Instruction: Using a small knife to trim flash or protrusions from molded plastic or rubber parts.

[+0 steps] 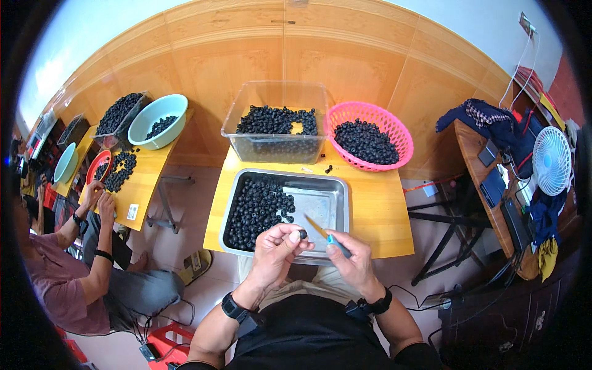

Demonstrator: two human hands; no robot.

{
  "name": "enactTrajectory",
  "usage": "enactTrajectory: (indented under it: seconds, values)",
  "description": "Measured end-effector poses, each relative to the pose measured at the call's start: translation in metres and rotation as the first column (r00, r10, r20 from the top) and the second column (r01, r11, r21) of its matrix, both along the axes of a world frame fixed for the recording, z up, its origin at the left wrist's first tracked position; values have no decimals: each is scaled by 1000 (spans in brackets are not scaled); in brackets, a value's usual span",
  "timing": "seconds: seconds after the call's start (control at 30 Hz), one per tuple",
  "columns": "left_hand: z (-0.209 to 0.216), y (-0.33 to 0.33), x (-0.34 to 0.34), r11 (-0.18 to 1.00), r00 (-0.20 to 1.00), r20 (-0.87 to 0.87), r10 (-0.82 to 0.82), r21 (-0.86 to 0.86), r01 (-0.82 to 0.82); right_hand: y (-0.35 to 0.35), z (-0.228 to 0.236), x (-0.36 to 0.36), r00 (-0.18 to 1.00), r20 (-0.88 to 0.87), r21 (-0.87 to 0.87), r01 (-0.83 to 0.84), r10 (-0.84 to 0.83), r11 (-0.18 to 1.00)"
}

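My left hand (275, 251) pinches a small black round piece (303, 234) between thumb and fingertips, above the near edge of a metal tray (320, 200). In my right hand (354, 258) is a small knife (338, 245) with a blue handle. Its narrow blade points up and to the left, near the piece but apart from it. Many similar black round pieces (256, 206) fill the tray's left part, while bare metal shows at its right. Behind the tray stand a clear plastic bin (259, 148) and a pink basket (404, 139), both holding more of these pieces.
The tray rests on a yellow wooden table (382, 228) against a panelled wall. At left, a co-worker (74, 271) sits by another table with a pale green basin (176, 111) and a red dish (97, 168). Clothes and a fan (550, 161) are at right.
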State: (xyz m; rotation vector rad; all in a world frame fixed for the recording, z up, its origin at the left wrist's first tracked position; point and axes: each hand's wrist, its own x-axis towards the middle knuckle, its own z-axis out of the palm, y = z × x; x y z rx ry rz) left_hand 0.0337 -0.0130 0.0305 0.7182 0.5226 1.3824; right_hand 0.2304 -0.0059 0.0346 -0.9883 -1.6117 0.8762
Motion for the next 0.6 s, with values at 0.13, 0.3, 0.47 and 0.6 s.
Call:
enactTrajectory:
  seconds: [0.13,0.3,0.47,0.6]
  values:
    - [-6,-1,2,999,997,73,-9,-36,12,-1,13,-3,991,100,145,-106,92,984]
    - [-5,-1,4,999,997,74,-33,-38,36,1,10,-2,990,111,192,-109,89,975]
    - [-2,-3,6,997,997,68,-30,-72,35,1,14,0,986,138,181,-117,93,976]
    - [-4,-3,7,996,996,79,-49,-75,55,0,14,1,985,148,188,-120,92,975]
